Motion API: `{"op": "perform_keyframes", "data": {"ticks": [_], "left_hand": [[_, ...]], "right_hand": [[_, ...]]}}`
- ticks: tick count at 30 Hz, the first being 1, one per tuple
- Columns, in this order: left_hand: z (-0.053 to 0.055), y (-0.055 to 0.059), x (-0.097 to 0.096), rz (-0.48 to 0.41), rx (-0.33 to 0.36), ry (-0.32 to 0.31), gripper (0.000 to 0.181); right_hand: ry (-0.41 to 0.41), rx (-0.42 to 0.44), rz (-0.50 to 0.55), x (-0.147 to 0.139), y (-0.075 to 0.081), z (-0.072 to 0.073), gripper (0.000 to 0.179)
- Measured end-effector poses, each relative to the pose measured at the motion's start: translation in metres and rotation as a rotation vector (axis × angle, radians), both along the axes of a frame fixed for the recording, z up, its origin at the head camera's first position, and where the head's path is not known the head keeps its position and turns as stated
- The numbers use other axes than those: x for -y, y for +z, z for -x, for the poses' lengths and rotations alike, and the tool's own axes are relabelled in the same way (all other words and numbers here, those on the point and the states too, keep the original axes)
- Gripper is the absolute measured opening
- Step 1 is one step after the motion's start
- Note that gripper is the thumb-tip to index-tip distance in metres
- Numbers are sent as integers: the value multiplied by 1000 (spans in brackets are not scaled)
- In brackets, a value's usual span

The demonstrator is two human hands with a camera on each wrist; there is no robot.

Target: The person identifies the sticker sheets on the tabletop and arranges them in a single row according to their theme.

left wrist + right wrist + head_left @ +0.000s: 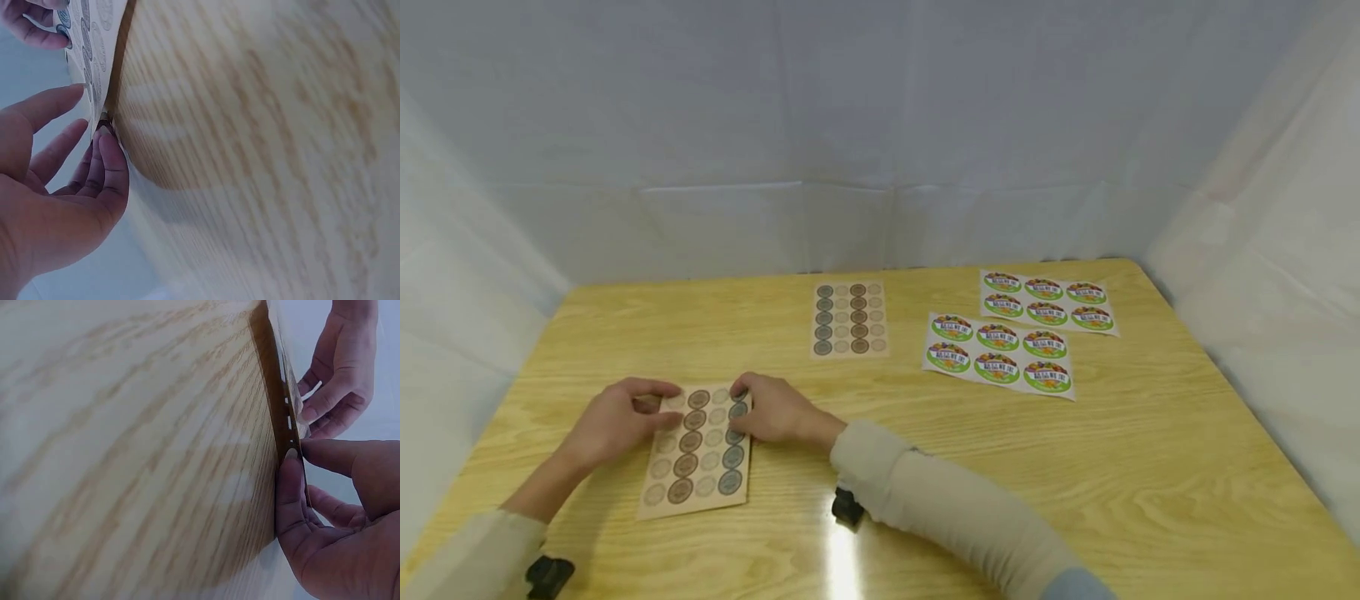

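Observation:
A kraft-coloured sheet of round stickers [688,462] lies at the left front of the table, with brown, pale and blue-grey rows. My left hand [617,421] holds its left edge near the far corner. In the left wrist view, the left hand's [81,187] thumb is over the sheet [94,37] and curled fingers meet its edge. My right hand [778,408] grips the far right corner, covering some stickers. Right wrist view: the right hand [350,519] has a finger under the sheet's raised edge [281,381] and the thumb above.
Another kraft sticker sheet [850,321] lies at the back middle of the wooden table [1150,467]. Two white sheets of colourful oval stickers, the nearer [998,354] and the farther [1048,302], lie at the back right. White curtains [865,125] surround the table.

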State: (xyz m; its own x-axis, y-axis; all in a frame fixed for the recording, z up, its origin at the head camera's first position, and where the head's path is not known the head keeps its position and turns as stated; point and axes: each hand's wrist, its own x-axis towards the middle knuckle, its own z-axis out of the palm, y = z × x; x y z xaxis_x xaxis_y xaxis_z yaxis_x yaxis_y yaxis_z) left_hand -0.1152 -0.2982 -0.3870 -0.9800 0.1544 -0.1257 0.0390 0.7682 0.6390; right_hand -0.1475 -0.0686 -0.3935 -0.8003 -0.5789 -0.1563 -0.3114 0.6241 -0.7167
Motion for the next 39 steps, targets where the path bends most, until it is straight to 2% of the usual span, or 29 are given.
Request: {"op": "perform_keyframes", "data": {"ticks": [6,14,18,26,35,39], "left_hand": [[-2,-1,1,25,-30,-25,45],[-4,-5,-1,71,-126,-16,43],[-5,-7,-4,69,-159,-11,44],[-7,-10,-11,102,-175,7,41],[-7,-4,-16,255,-250,-52,39],[-10,-3,-17,296,-248,-65,38]], "right_hand": [[49,-97,-101,6,1,-4,49],[-8,-57,-174,11,4,-14,52],[-37,-69,-216,14,6,-18,51],[-41,-202,-359,11,8,-21,49],[-5,-202,-347,7,11,-20,50],[-10,-199,-343,7,11,-21,47]]}}
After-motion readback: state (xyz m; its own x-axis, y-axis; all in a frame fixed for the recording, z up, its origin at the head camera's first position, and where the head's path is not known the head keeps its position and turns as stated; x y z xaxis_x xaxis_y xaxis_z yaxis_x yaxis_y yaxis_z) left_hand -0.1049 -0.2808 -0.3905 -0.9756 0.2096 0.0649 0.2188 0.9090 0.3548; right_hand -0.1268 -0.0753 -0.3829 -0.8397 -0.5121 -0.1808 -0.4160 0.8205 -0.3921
